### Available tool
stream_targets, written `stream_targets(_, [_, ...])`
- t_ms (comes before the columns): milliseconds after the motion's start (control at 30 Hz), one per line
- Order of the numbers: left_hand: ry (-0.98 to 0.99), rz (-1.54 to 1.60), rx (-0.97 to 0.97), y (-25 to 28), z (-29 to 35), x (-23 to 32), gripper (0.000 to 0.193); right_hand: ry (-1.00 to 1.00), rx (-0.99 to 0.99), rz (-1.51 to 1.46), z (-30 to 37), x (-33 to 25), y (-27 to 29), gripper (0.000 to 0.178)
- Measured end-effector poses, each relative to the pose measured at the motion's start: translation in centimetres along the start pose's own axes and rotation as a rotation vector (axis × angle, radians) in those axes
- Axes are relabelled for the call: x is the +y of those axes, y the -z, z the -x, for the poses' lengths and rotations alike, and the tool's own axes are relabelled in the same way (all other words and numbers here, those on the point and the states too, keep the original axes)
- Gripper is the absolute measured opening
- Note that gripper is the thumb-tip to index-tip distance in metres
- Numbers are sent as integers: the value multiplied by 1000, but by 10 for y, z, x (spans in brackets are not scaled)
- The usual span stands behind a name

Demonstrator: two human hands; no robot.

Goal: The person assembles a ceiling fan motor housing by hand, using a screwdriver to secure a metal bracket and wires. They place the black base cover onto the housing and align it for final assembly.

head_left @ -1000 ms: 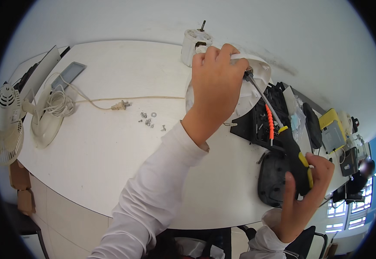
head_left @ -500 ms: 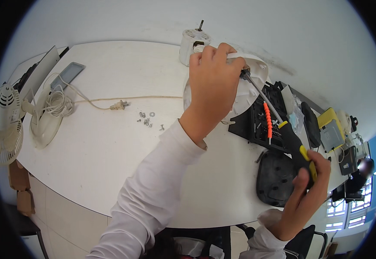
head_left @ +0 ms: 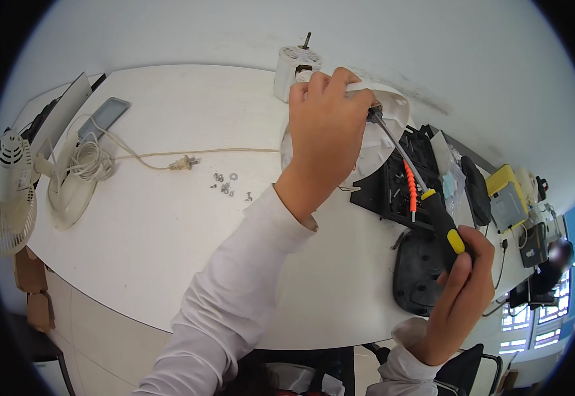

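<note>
Slanting from the lower edge toward the upper middle with a white-sleeved left forearm, bending the left hand over a white plastic housing, with knuckles arched at the top and the back toward the camera. Gripping the housing with closed fingers near the far side of the white table, close to a white motor with an upright shaft. Angling the right hand up and outward from the lower right, clasping the rear of a black-and-yellow screwdriver between thumb and bent fingers. Aiming the blade up and leftward, on a long axis running diagonally from the handle at lower right to the tip at the housing, beside the left fingers. Too hidden at the tip to tell whether seated in a fastener. Crossing above an open black toolbox, alongside an orange rod, with a dark base plate beneath the handle. Farther left, loose screws and washers.
</note>
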State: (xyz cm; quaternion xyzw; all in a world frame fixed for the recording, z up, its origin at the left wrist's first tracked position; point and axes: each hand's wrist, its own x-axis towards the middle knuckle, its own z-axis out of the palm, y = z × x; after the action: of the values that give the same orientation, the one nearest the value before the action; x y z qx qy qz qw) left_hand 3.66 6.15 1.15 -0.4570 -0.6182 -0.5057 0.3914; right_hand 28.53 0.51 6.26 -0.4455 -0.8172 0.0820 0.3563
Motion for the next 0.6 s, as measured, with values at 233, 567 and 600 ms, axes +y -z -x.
stream_targets(233, [-11,-8,6,-1,2,-1,18,225,130,-155,7,1,-11,41])
stream_targets(567, [-9,-30,-6,0,-1,1,17,193,215,100,-6,13,-3,29])
stream_targets(600, [-5,-23,-8,0,-1,1,17,209,194,93,-6,15,-4,31])
